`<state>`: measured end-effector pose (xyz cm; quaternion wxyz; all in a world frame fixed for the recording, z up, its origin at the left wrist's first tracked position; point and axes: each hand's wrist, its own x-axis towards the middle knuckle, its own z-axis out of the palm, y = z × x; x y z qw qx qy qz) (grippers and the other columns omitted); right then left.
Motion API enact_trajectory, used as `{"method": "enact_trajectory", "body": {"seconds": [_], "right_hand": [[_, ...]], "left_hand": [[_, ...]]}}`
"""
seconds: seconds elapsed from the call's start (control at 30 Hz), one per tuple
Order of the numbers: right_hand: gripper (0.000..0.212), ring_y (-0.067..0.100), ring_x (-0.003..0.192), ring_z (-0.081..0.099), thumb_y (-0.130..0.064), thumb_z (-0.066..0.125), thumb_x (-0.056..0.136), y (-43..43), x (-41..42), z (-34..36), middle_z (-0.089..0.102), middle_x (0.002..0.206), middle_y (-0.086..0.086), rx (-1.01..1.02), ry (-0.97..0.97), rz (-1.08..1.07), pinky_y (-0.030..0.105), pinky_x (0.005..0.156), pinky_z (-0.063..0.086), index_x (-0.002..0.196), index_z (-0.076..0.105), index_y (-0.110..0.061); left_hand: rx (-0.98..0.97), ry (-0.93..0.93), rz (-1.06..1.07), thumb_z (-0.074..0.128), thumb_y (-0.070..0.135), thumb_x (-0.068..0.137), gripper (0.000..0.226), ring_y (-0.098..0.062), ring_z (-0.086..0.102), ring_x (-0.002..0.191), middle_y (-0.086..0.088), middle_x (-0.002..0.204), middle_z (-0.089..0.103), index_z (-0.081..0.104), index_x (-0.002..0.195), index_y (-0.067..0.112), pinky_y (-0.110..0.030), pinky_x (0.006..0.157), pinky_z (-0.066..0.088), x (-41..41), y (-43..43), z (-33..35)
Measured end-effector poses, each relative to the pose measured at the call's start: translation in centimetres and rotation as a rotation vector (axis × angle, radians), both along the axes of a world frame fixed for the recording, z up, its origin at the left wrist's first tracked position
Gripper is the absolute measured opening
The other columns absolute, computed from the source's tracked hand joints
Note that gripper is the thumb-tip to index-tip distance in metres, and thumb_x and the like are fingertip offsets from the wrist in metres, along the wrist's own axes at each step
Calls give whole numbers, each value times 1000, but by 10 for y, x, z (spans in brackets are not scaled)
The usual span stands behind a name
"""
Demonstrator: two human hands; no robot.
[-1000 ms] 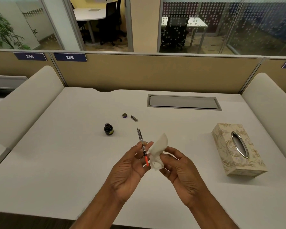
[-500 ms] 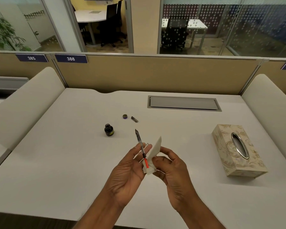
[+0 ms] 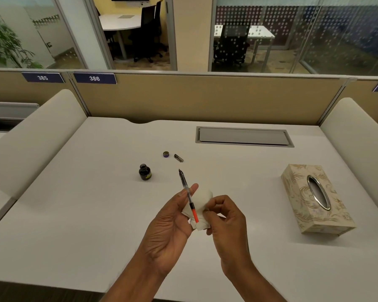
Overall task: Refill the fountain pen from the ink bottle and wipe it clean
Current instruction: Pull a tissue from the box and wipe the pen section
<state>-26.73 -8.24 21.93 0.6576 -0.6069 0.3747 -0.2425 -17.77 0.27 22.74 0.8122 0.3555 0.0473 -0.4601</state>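
Pinching fountain pen (image 3: 183,180) mid-barrel, left hand (image 3: 170,227) fingertips (image 3: 193,188), nib upward; right hand (image 3: 225,223) curled round tissue (image 3: 202,199) behind it.

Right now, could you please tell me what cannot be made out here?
Head view, pen nib: too small to show ink residue.
Head view, tissue: partly hidden by left hand and right hand; stains unknowable.
Head view, ink bottle: dark glass hides the level.
Head view, small dark piece: too small to identify.
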Motion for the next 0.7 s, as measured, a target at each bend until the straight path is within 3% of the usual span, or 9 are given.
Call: {"method": "enact_trajectory", "body": {"seconds": [0.17, 0.37, 0.53, 0.7], "right_hand": [[28, 6, 65, 65, 0, 62, 91, 4, 0, 4, 73, 81, -9, 13, -17, 9, 22, 56, 51, 85, 70, -26], [16, 7, 64, 60, -10, 68, 92, 11, 0, 9, 76, 84, -4, 13, -86, -3, 23, 57, 51, 90, 73, -25], [12, 7, 59, 56, -9, 69, 91, 14, 0, 11, 75, 81, -1, 46, -118, 5, 22, 56, 50, 90, 74, -20], [16, 10, 60, 56, -1, 68, 89, 14, 0, 10, 77, 83, 6, 139, -154, 22, 23, 54, 47, 91, 76, -15]], "left_hand": [[39, -12, 40, 57, 20, 96, 37, -37, 66, 121, -21, 132, 69, 70, 126, 3, -49, 85, 62, -1, 1, 3], [103, -126, 44, 61, 17, 94, 23, -32, 71, 105, -20, 118, 75, 83, 96, 11, -47, 84, 55, -9, 2, 15], [171, -159, 83, 60, 15, 96, 25, -32, 73, 105, -19, 118, 76, 78, 111, 6, -47, 80, 57, -10, 0, 16], [193, -183, 78, 57, 13, 97, 25, -22, 77, 94, -14, 114, 78, 76, 112, 9, -35, 66, 59, -12, 0, 18]]}}
